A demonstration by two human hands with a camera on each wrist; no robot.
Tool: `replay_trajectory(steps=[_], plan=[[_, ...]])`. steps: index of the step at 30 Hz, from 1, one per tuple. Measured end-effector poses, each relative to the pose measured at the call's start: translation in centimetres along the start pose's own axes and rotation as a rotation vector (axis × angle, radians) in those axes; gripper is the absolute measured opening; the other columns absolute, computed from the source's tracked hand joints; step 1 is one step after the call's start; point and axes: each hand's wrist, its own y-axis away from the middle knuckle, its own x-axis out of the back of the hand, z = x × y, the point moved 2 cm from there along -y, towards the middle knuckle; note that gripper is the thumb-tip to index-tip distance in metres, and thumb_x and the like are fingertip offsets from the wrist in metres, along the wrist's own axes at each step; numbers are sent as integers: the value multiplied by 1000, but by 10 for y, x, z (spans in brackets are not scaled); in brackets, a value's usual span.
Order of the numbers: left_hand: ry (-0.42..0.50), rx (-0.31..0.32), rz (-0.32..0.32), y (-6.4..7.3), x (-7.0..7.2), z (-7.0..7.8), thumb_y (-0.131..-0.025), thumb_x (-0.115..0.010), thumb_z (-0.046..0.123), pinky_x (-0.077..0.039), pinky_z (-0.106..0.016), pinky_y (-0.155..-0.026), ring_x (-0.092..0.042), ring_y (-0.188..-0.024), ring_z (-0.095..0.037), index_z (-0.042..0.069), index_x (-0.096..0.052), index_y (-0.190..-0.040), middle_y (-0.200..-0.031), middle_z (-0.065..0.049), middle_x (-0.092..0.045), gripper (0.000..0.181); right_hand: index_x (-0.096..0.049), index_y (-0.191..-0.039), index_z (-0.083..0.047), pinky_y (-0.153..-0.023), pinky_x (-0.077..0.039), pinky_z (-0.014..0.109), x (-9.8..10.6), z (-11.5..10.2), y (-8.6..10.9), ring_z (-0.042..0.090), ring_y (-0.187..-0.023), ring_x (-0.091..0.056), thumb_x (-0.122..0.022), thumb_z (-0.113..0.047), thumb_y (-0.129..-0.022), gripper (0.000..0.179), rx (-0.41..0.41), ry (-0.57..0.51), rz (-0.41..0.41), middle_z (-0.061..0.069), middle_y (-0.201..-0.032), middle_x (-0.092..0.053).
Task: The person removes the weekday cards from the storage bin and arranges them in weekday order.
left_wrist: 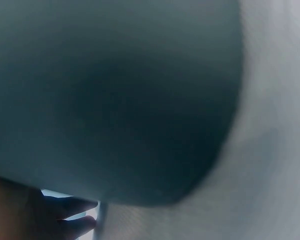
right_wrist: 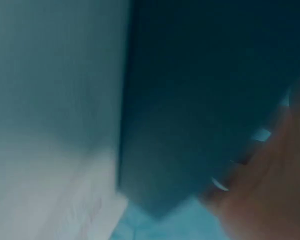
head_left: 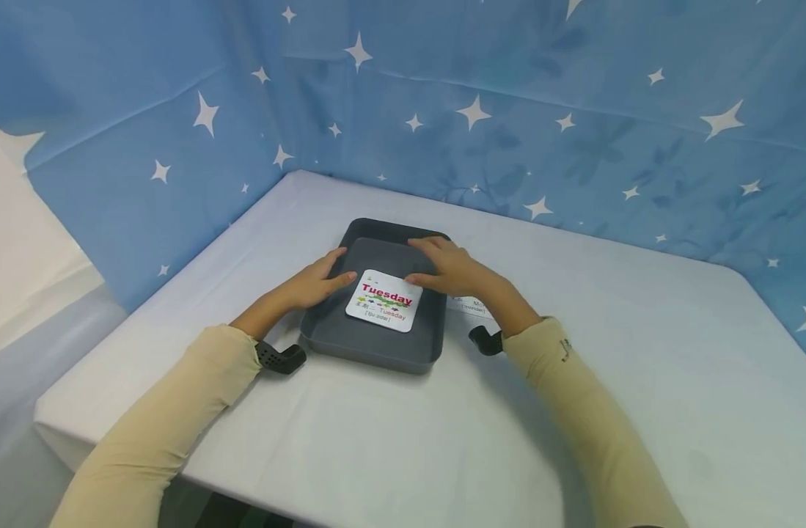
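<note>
A dark grey tray (head_left: pixel 376 343) with rounded corners sits on the white-covered table. Inside it lies a white card (head_left: pixel 384 301) printed "Tuesday" in red. My left hand (head_left: pixel 308 284) is at the tray's left side, fingers extended along the rim and the thumb reaching over toward the card. From the right, my right hand (head_left: pixel 454 270) spreads over the tray, its thumb tip right by the card's upper right edge. The tray's wall fills much of the left wrist view (left_wrist: pixel 115 110) and right wrist view (right_wrist: pixel 200 120), both blurred.
Partly hidden under my right forearm, another white card (head_left: pixel 467 306) with "Monday" lettering lies beside the tray. A blue curtain (head_left: pixel 416 81) with white stars hangs behind the table (head_left: pixel 640 352). Black wrist cameras (head_left: pixel 282 358) sit on both wrists, low over the table.
</note>
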Motion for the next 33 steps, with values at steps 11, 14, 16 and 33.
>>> replay_trajectory(steps=[11,14,16,33], plan=[[-11,-4,0,-3,2,0,-96,-39,40,-15,-52,-112,-11,-139,-38,6,-6,-147,-152,-21,-10,70,-9,-148,-18,-108,-20,57,-31,-23,-9,34,-135,-27,-70,-63,-64,113,-6,111,-163,13,-149,-25],[-12,4,1,-2,3,0,-96,-40,40,-15,-52,-112,-12,-139,-38,6,-6,-147,-152,-21,-10,70,-9,-148,-20,-107,-21,57,-33,-22,-10,34,-134,-29,-69,-61,-67,109,6,120,-172,13,-148,-28],[-10,5,1,-2,2,-1,-96,-40,39,-15,-52,-112,-12,-139,-38,5,-6,-147,-152,-21,-10,70,-11,-148,-21,-107,-22,58,-34,-22,-11,34,-133,-31,-68,-59,-69,105,19,122,-173,14,-146,-30],[-25,10,8,-2,2,-2,-96,-40,40,-15,-52,-112,-12,-139,-38,5,-7,-147,-151,-21,-11,70,-30,-143,-16,-105,-26,56,0,-10,1,32,-128,-35,-70,-43,-75,83,48,-46,53,12,-143,-36]])
